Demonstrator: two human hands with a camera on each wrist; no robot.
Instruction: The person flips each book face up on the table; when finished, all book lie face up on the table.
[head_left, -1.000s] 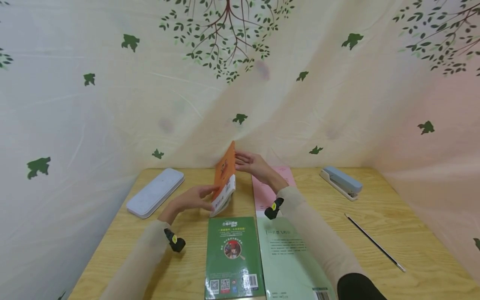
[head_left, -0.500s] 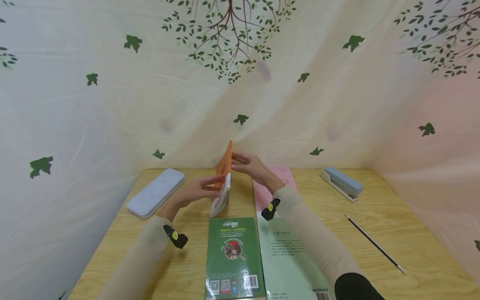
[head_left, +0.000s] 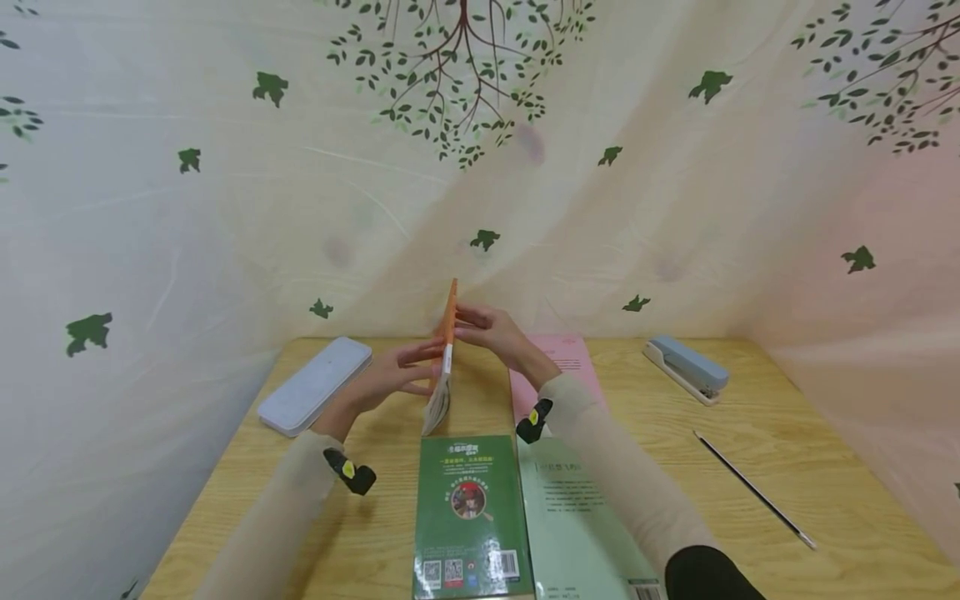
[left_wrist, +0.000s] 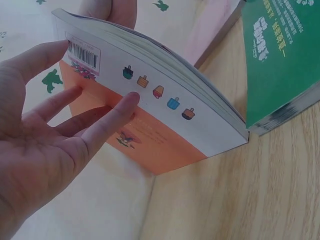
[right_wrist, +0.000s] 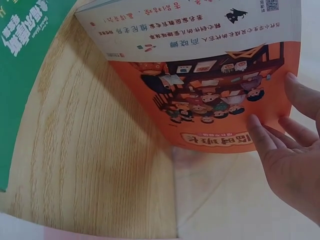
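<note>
An orange and white paperback book [head_left: 447, 358] stands on edge at the back of the table, almost edge-on in the head view. My left hand [head_left: 382, 379] touches its back cover with spread fingers [left_wrist: 112, 122], the thumb by the barcode. On the opposite side, fingertips [right_wrist: 256, 122] of my right hand [head_left: 498, 333] rest against the front cover, which has a cartoon of children. Some pages fan apart at the near end. In front of it a green book [head_left: 472, 467] lies flat, back cover up, beside a pale green book [head_left: 562, 533].
A pink book [head_left: 573, 367] lies behind the pale green one, partly under my right arm. At the left is a pale flat case [head_left: 315, 385]. A blue stapler [head_left: 686, 367] and a dark pencil [head_left: 753, 490] lie at the right. A patterned curtain [head_left: 360, 250] hangs behind.
The orange book has turned from showing its back cover to nearly edge-on, shifting slightly left. My left hand has moved farther up along its cover; my right hand has followed slightly left.
</note>
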